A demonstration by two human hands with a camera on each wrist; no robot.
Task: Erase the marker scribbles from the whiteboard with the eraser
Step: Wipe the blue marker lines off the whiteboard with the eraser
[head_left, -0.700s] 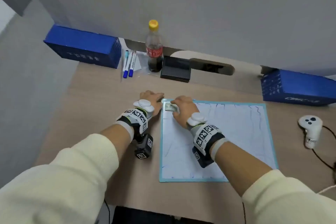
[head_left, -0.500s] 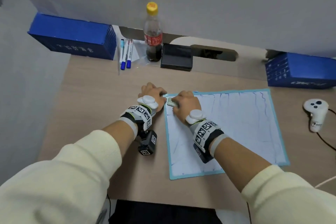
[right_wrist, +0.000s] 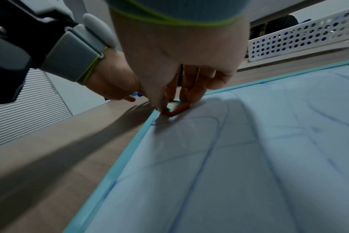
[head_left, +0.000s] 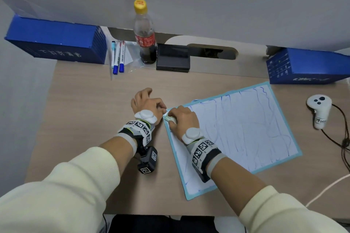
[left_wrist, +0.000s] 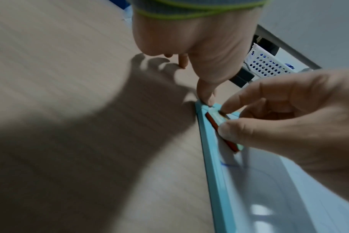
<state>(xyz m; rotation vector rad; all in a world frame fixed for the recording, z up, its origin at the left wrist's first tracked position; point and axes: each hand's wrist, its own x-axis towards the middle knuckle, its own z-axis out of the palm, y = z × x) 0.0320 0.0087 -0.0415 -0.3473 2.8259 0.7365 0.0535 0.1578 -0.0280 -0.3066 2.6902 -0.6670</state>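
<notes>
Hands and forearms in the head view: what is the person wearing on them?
Both arms wear cream long sleeves pushed up the forearm. The left hand and right hand are bare. Each wrist carries a grey band, a black strap with black-and-white square markers, and a round white puck on top. A small black camera block bearing a square marker hangs below the left wrist.

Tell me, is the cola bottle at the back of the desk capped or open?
Capped. The cola bottle stands upright against the back wall with its yellow cap on top, and dark drink fills only its lower part.

Wooden desk (head_left: 85,100), whiteboard (head_left: 246,128), two blue boxes (head_left: 56,41), markers (head_left: 118,56), bottle (head_left: 144,38), black case (head_left: 173,56), controller (head_left: 319,109)
</notes>
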